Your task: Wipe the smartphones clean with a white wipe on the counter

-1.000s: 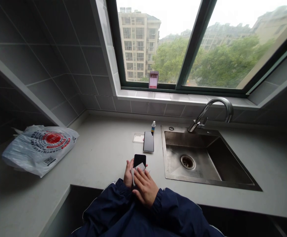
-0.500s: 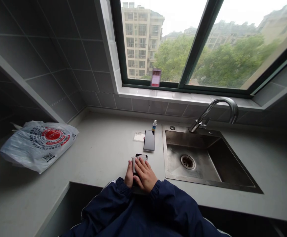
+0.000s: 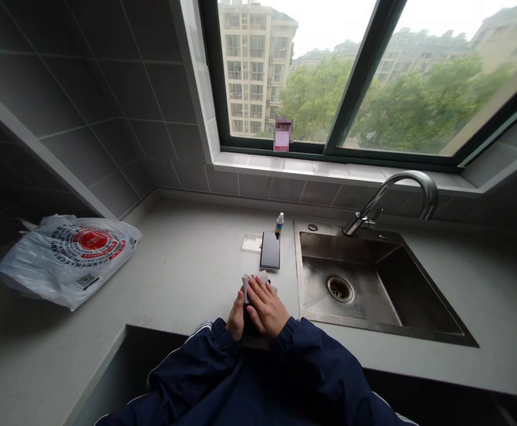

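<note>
At the counter's front edge my left hand [image 3: 235, 318] grips the left side of a black phone [image 3: 250, 320], which is mostly covered. My right hand [image 3: 267, 307] lies over it, fingers together, pressing a thin whitish cloth [image 3: 246, 289] against the phone's upper part. I cannot tell whether the cloth is fabric or paper. Just beyond my fingers a second phone [image 3: 270, 250] rests on the counter with its dark screen up. Partly under its left side is a clear phone case [image 3: 251, 243]. Behind it stands a small white-capped bottle [image 3: 279, 223].
A steel sink [image 3: 300, 278] with a curved faucet [image 3: 391, 186] is set into the pale counter [image 3: 187, 260] on the right. On the left sits a white plastic bag [image 3: 31, 260] with red print. A window [image 3: 329, 142] rises behind.
My right hand and the cloth have shifted up over the phone, so its top end is now mostly hidden. My left hand keeps its hold. The view has shifted slightly.
</note>
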`<state>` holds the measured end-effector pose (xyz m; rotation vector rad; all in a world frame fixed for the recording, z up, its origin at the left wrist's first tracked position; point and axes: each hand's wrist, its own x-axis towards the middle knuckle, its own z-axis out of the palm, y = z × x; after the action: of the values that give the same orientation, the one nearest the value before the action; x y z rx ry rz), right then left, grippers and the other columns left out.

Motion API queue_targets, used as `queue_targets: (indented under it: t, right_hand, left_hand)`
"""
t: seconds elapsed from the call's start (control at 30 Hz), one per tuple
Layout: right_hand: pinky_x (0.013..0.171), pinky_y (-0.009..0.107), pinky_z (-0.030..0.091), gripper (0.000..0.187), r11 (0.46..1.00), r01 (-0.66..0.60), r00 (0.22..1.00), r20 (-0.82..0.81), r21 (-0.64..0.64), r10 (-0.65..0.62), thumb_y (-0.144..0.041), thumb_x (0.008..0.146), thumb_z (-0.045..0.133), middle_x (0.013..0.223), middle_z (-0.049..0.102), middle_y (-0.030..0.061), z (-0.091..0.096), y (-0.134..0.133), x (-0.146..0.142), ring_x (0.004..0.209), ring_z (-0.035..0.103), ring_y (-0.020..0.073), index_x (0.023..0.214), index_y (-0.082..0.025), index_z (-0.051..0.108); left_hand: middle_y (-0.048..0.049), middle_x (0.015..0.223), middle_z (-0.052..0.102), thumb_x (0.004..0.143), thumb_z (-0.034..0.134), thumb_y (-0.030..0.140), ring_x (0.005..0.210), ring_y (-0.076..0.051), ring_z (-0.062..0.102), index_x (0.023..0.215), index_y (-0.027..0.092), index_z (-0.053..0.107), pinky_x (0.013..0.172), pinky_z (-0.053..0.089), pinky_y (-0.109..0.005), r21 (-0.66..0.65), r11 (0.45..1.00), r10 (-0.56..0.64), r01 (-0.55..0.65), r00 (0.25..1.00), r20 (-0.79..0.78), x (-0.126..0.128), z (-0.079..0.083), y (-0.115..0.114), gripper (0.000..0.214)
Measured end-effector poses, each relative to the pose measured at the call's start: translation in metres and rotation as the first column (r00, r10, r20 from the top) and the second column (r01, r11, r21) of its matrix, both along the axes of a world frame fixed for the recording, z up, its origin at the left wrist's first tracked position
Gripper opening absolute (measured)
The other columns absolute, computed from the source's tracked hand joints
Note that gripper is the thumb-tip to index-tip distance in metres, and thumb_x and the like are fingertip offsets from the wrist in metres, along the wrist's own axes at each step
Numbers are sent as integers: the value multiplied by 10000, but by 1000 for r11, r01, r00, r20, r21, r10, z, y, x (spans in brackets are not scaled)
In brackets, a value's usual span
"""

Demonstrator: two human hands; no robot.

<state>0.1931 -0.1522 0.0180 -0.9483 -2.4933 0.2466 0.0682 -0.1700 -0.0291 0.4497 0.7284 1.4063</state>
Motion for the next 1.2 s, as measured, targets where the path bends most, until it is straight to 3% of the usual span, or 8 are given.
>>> queue_targets:
  t: [0.1, 0.23, 0.43, 0.53, 0.67, 0.77, 1.03, 1.2]
  right_hand:
    - [1128, 527, 303, 564, 1000, 21, 1000, -1, 10, -21, -238, 946, 411, 1558, 256, 134, -2, 1, -9, 1462, 160, 303, 1482, -83, 330]
    - [1136, 554, 282, 577, 999, -41, 998, 45, -28, 42, -257, 936, 441, 1553, 277, 112, -5, -33, -8, 1454, 191, 313, 1482, -100, 337]
    - [1167, 483, 271, 619, 985, -136, 987, 70, -105, 143, -304, 953, 451, 1559, 277, 50, 4, -66, 8, 1459, 192, 266, 1520, -156, 254]
    - [1151, 500, 287, 662, 989, -110, 984, 127, -101, 123, -328, 936, 484, 1576, 205, 75, 6, -49, 7, 1461, 173, 289, 1522, -137, 242]
    - [1132, 577, 267, 669, 998, 47, 988, 147, -49, -40, -347, 935, 497, 1579, 168, 103, 3, -19, -2, 1463, 145, 323, 1517, -126, 252]
    - [1120, 586, 280, 650, 991, 131, 985, 115, -32, -127, -326, 944, 480, 1578, 174, 115, 0, -18, -2, 1463, 139, 328, 1518, -126, 250]
    - [1146, 539, 276, 665, 990, -106, 978, 170, -93, 121, -397, 952, 470, 1588, 158, 71, 1, -66, 17, 1466, 137, 311, 1522, -142, 241]
    - [1141, 538, 273, 684, 997, 10, 984, 178, -74, 3, -410, 939, 492, 1583, 150, 107, 8, -26, 9, 1464, 141, 318, 1510, -108, 267]
  left_hand:
    - [-129, 1355, 567, 901, 449, 554, 1379, -288, 381, 1238, 172, 584, 1168, 248, -445, -80, 997, 28, -17, 989, 142, -2, 13, 3, 527]
    - [-164, 1203, 651, 877, 426, 642, 1130, -333, 612, 1209, 189, 561, 991, 442, -532, -133, 991, 24, 5, 976, 215, -6, 40, 1, 578]
    - [-178, 1166, 653, 862, 398, 678, 734, -298, 695, 1257, 223, 485, 615, 542, -490, -105, 987, -97, 119, 976, 195, -13, 53, -2, 609]
    - [-185, 1173, 653, 870, 404, 663, 814, -305, 697, 1249, 195, 504, 747, 531, -528, -116, 988, -72, 101, 969, 236, -13, 50, -1, 610]
    - [-177, 1168, 664, 899, 431, 594, 1033, -300, 659, 1243, 137, 538, 970, 459, -482, -201, 980, 60, -6, 963, 264, -10, 42, 3, 581]
    - [-176, 1199, 654, 903, 430, 584, 1105, -311, 627, 1251, 126, 548, 1015, 429, -480, -202, 979, 84, -25, 954, 289, -10, 39, 5, 587]
    - [-201, 1175, 656, 876, 350, 686, 901, -330, 682, 1289, 180, 508, 775, 517, -545, -60, 986, -138, 156, 963, 230, -18, 42, 3, 672]
    - [-168, 1260, 627, 896, 412, 615, 1176, -326, 583, 1305, 167, 529, 1058, 370, -533, -134, 990, -9, 50, 956, 293, -13, 34, 3, 618]
